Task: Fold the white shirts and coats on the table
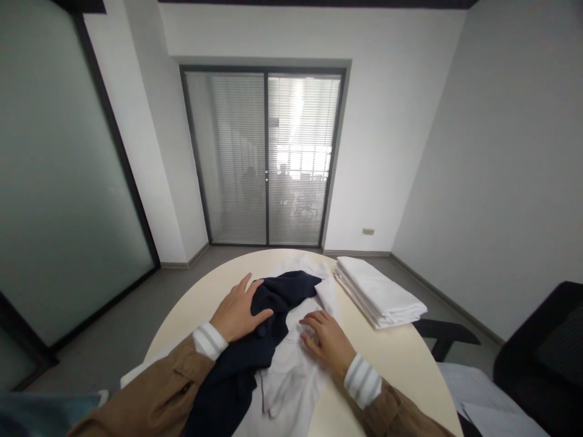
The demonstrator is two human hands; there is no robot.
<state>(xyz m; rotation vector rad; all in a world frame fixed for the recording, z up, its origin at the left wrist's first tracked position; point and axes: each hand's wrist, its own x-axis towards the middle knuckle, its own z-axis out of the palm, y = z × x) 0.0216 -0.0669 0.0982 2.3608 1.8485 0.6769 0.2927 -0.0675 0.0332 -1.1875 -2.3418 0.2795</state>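
A dark navy garment point(255, 340) lies crumpled across a white garment point(296, 364) on a round cream table point(401, 358). My left hand point(237, 312) rests on the navy cloth near its upper fold, fingers curled round the fabric's edge. My right hand point(325, 340) lies on the white garment to the right of the navy one, fingers bent and pressing down on the cloth. Both sleeves are brown with striped white cuffs.
A stack of folded white cloths point(378, 291) sits at the table's far right. A dark chair point(542, 352) stands at the right, with a dark armrest point(446, 334) by the table edge. Glass doors with blinds point(266, 158) are ahead.
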